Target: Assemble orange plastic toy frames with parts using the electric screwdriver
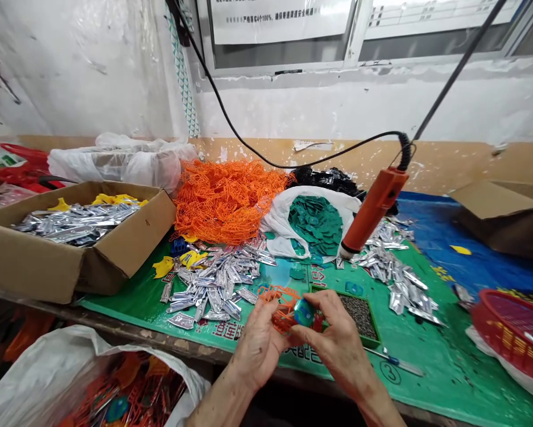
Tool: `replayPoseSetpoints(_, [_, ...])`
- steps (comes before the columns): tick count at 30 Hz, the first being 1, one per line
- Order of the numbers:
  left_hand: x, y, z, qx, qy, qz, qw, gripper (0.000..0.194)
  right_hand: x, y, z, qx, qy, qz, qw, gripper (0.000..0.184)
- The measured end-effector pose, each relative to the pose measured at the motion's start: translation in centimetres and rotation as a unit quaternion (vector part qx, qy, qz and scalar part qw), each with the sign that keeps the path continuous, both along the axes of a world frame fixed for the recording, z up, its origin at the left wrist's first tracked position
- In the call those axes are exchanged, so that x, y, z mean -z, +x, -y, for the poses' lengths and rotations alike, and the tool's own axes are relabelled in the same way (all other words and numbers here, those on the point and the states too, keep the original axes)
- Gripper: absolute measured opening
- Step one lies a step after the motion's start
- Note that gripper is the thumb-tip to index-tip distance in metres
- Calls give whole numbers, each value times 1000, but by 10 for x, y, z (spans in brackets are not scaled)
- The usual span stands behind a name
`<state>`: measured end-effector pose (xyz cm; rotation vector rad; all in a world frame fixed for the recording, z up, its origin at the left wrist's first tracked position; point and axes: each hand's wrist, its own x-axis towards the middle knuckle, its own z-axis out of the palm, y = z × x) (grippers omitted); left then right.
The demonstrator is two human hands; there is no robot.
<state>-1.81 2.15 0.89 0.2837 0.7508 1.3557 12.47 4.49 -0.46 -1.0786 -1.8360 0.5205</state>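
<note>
Netting (282,295) sits lower centre, gripped by my left hand (261,339). My right hand (339,332) pinches the blue disc (303,312) at the netting's right end.

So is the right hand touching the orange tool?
Apart. The head view shows some green mat between the right hand and the lower end of the orange tool.

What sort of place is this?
Probably a small assembly workshop: what looks like an orange electric screwdriver hangs above the bench, with loose silvery metal parts and a heap of orange plastic pieces piled in bulk.
</note>
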Motion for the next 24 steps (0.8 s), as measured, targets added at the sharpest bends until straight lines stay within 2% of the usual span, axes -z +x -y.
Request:
replayPoseSetpoints(3, [0,1,0,1,19,-8,1000,30,0,-4,-2,-4,50,44,998,42])
replayPoseSetpoints(6, [1,-1,1,4,25,-20,999,34,1,-7,-4,-5,61,72,996,45])
replayPoseSetpoints(11, [4,-4,2,41,37,-41,998,34,5,-8,-8,-9,44,77,996,49])
replayPoseSetpoints(16, [7,-3,2,39,56,-36,997,29,8,-6,-9,-10,44,77,996,55])
replayPoseSetpoints(24, [17,-2,-2,45,51,-6,998,28,9,-12,-3,17,17,81,996,46])
